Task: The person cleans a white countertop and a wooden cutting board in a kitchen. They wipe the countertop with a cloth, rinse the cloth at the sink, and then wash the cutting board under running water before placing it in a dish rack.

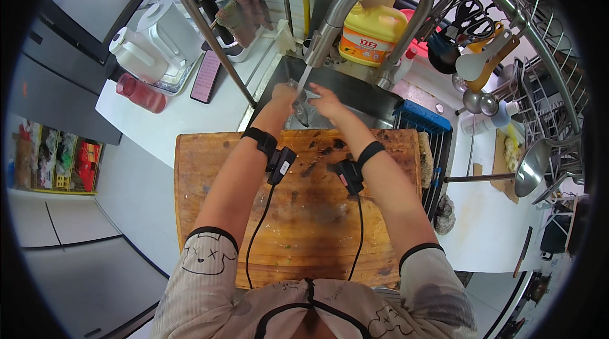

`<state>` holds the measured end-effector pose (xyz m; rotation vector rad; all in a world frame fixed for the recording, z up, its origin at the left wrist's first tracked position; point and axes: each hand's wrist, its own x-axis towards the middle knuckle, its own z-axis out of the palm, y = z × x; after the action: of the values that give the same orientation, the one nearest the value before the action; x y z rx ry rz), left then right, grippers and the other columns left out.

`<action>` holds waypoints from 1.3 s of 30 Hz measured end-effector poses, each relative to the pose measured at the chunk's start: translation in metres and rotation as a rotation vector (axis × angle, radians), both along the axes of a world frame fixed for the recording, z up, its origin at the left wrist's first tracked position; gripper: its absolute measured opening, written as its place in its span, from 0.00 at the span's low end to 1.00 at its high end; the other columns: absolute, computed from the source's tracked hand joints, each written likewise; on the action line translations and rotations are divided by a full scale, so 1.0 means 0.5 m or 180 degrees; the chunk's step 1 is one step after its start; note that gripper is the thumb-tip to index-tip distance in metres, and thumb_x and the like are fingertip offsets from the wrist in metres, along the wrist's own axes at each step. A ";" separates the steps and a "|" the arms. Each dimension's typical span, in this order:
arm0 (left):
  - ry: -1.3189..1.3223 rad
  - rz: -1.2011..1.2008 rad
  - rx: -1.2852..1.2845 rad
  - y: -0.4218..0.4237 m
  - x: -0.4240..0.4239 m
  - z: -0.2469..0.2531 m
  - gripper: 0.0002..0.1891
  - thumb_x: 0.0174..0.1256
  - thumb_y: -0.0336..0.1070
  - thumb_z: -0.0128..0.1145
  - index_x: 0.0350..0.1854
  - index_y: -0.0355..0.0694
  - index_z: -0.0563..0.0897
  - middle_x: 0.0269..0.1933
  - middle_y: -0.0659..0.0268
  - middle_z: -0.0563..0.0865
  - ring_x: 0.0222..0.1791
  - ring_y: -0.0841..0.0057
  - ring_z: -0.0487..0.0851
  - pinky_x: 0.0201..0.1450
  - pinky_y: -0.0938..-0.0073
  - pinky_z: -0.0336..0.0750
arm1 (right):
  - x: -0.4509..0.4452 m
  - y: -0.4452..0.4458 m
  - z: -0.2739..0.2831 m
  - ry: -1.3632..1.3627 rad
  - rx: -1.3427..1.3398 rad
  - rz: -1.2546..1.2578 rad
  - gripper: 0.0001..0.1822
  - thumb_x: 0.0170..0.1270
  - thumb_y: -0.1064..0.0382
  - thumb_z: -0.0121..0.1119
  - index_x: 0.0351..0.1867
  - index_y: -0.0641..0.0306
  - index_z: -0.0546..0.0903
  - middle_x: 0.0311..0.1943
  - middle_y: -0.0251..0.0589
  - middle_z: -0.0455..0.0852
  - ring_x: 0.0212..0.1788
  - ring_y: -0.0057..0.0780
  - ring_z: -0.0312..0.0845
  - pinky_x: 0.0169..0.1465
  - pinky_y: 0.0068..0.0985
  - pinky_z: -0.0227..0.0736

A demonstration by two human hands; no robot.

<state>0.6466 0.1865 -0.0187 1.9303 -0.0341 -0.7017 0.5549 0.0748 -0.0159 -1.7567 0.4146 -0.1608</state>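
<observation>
Water runs from a brushed metal faucet into the dark sink. Beneath the stream, my left hand is closed on a dark, shiny item that looks like a small fish or a wet clear bag; its exact kind cannot be told. My right hand is just to the right of the stream, its fingers spread and nothing visible in them. Both forearms reach over a stained wooden cutting board on the near side of the sink.
Behind the sink stands a yellow detergent jug. A blue-topped rack borders its right side, and utensils hang from a rail farther right. On the left counter lie a phone and a red bottle. A metal pole rises near my left hand.
</observation>
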 end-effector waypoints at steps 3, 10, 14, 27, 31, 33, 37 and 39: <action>-0.1368 -0.1368 0.1139 0.020 0.017 0.013 0.14 0.50 0.37 0.58 0.39 0.37 0.77 0.35 0.62 0.80 0.36 0.71 0.78 0.31 0.69 0.71 | 0.034 0.055 0.030 0.0289 0.0220 0.0225 0.13 0.52 0.67 0.57 0.40 0.68 0.78 0.36 0.46 0.81 0.40 0.31 0.76 0.42 0.26 0.68; -0.0939 -0.0023 0.0520 -0.003 0.018 0.022 0.08 0.58 0.29 0.45 0.36 0.37 0.76 0.31 0.62 0.79 0.31 0.68 0.77 0.26 0.69 0.71 | 0.075 0.105 0.082 -0.0110 0.1269 -0.1121 0.07 0.52 0.68 0.57 0.31 0.69 0.79 0.23 0.40 0.81 0.26 0.27 0.76 0.30 0.25 0.69; -0.3133 -0.2453 0.2803 -0.004 0.028 0.012 0.11 0.58 0.32 0.47 0.37 0.32 0.79 0.35 0.53 0.81 0.34 0.62 0.80 0.32 0.69 0.71 | 0.014 0.033 0.049 -0.0173 0.2099 -0.0388 0.06 0.52 0.74 0.54 0.33 0.67 0.79 0.26 0.38 0.80 0.28 0.22 0.75 0.30 0.19 0.72; 0.0738 0.0971 -0.0889 -0.042 -0.040 0.081 0.11 0.54 0.32 0.54 0.37 0.30 0.76 0.33 0.54 0.80 0.31 0.61 0.80 0.25 0.67 0.70 | -0.109 -0.339 0.061 0.0204 0.2516 -0.2234 0.07 0.45 0.70 0.57 0.26 0.63 0.71 0.22 0.35 0.71 0.21 0.26 0.70 0.28 0.22 0.70; 0.0940 0.1325 -0.1721 -0.005 0.002 0.051 0.12 0.59 0.37 0.49 0.39 0.33 0.73 0.33 0.54 0.77 0.31 0.60 0.77 0.30 0.61 0.72 | -0.097 -0.238 0.055 -0.0002 0.2199 -0.1603 0.15 0.49 0.62 0.59 0.38 0.62 0.71 0.33 0.39 0.74 0.31 0.30 0.73 0.35 0.28 0.72; 0.1450 0.1404 -0.2144 -0.017 -0.018 0.085 0.10 0.63 0.39 0.44 0.38 0.37 0.72 0.33 0.53 0.77 0.33 0.61 0.77 0.38 0.53 0.74 | -0.102 -0.153 0.067 0.0389 0.1786 -0.1119 0.28 0.50 0.51 0.61 0.52 0.56 0.67 0.46 0.40 0.71 0.42 0.33 0.71 0.44 0.35 0.70; 0.2220 0.1839 -0.2702 -0.026 -0.028 0.092 0.10 0.63 0.38 0.44 0.38 0.38 0.72 0.34 0.57 0.78 0.32 0.63 0.77 0.37 0.56 0.74 | -0.051 -0.030 0.078 0.0405 0.2566 -0.1249 0.32 0.51 0.47 0.61 0.54 0.56 0.66 0.51 0.37 0.71 0.48 0.33 0.69 0.47 0.33 0.66; 0.2120 0.1672 -0.2500 -0.038 -0.037 0.083 0.09 0.63 0.38 0.44 0.39 0.38 0.73 0.35 0.59 0.79 0.33 0.64 0.77 0.37 0.58 0.74 | -0.024 -0.010 0.055 -0.0250 0.3184 -0.0987 0.25 0.53 0.51 0.60 0.50 0.59 0.70 0.48 0.37 0.74 0.47 0.30 0.70 0.45 0.29 0.66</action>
<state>0.6280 0.1675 0.0227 0.8404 0.5178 -0.7790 0.5427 0.0699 0.0116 -0.6976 0.5784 -0.1957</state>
